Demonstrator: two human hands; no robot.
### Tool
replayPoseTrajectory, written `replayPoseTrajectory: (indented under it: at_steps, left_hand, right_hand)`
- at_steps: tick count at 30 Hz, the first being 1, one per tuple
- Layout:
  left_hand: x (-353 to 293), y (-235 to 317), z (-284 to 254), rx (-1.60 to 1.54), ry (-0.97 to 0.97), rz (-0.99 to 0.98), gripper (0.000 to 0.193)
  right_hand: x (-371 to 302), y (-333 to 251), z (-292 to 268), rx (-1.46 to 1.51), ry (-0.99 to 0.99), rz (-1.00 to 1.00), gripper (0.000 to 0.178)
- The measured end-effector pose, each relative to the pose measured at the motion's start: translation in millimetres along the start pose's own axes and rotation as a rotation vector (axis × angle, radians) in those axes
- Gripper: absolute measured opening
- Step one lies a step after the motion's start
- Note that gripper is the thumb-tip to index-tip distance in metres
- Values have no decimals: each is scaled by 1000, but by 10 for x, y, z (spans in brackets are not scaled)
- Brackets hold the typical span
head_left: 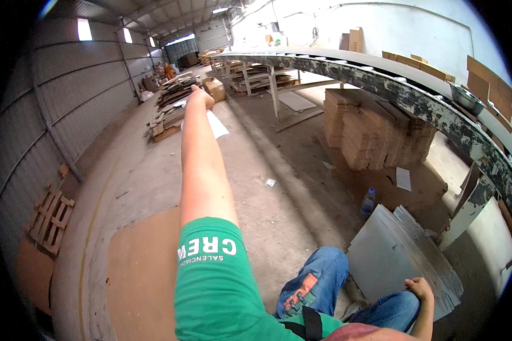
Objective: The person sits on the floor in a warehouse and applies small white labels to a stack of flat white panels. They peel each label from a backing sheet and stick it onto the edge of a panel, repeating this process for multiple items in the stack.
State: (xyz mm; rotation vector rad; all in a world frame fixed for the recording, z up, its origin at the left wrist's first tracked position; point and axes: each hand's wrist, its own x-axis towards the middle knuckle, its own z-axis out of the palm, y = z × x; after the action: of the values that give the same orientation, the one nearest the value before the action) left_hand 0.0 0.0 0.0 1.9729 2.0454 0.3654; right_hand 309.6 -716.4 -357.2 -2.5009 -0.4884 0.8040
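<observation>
Left arm straight out, well ahead of the body. Left hand [202, 96] is at the far end, near in view to a brown box [214, 89] and a pile of flat boards [179, 91] on the floor; depth gap unclear. White sheet [218, 126] shows at both sides of the left wrist, partly hidden by the forearm. From the fingers it lies back toward the body, visible long edge slanting from the wrist down to the right. Left fingers look bent, but they're small and blurred: can't tell if they pinch the sheet.

Right hand [420, 288] is low, close to the body, at the right knee of the jeans [389, 308]. Fingers look loosely curled; can't tell how wide the gap is, or whether they touch the stack of grey sheets [381, 244] just past them. That stack lies ahead and mostly left of the right fingertips, running from upper left to lower right, layered edges on the right side. Right hand is clearly nearer to it; left is well apart.

Around: water bottle [368, 202] just beyond the grey stack, brown carton stack [364, 136] under the long bench [404, 85].
</observation>
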Motion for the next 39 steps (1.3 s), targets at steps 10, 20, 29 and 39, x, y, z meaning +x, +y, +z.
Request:
replayPoseTrajectory:
  at_steps: [10,20,29,39]
  left_hand:
    - [586,165,499,97,-41,63,72]
    - [86,-272,399,151,-176,20,102]
    - [-1442,-324,-199,110,59,50,100]
    - [-1246,-218,197,200,-84,131,107]
  right_hand:
    - [-261,124,22,124,42,-52,33]
    - [-306,372,-27,188,69,-110,36]
    - [-261,587,-115,291,63,-151,34]
    - [38,738,77,239,45,-181,37]
